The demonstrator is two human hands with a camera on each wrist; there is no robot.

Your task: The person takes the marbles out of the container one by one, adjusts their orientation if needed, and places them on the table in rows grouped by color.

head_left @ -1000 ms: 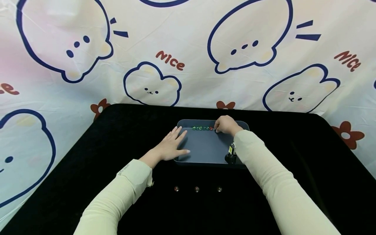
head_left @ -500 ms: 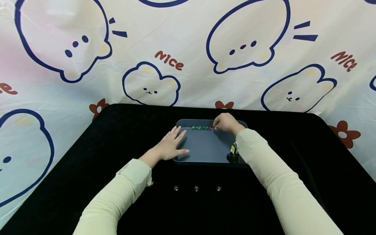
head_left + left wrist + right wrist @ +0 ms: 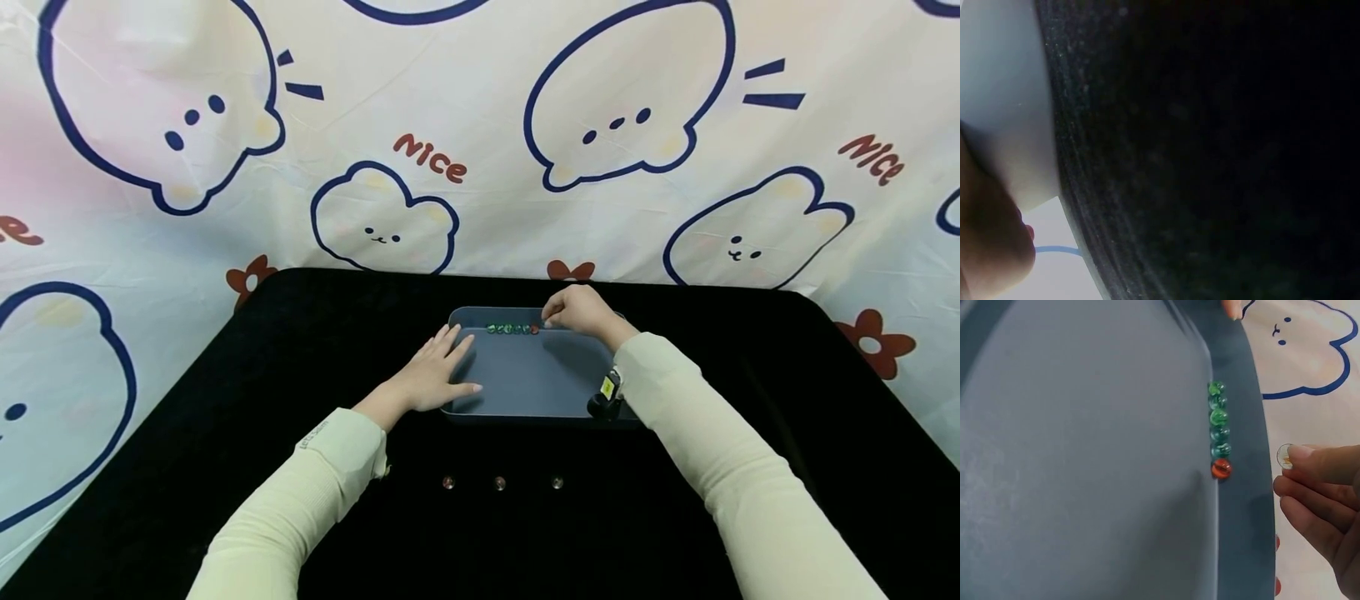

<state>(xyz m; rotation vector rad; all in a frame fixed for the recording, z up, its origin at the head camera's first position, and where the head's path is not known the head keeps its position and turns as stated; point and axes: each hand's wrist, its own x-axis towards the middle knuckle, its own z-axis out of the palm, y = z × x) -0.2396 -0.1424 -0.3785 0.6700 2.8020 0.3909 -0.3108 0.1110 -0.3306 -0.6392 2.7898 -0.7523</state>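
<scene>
A grey rectangular tray [image 3: 525, 375] lies on the black cloth. Along the inside of its far wall runs a row of touching glass marbles: several green marbles [image 3: 1219, 417] and an orange-red marble [image 3: 1222, 468] at the right end. Just past that end my right hand [image 3: 583, 310] pinches a clear marble [image 3: 1284, 457] between thumb and fingers, seen beside the tray's rim in the right wrist view. My left hand [image 3: 427, 375] lies at the tray's left side with its fingers spread. Only a blurred part of that hand [image 3: 994, 237] shows in the left wrist view.
On the black-covered table [image 3: 360, 533], nearer me, three marbles sit spaced apart: a left marble [image 3: 448, 482], a middle marble [image 3: 500, 483] and a right marble [image 3: 557, 482]. Behind the table hangs a cartoon-printed curtain [image 3: 495, 225]. The right wrist camera [image 3: 606, 402] hangs over the tray.
My right hand has lifted slightly from beside the row's right end, and its wrist and forearm have shifted to the right. The left hand and the row of marbles have stayed put.
</scene>
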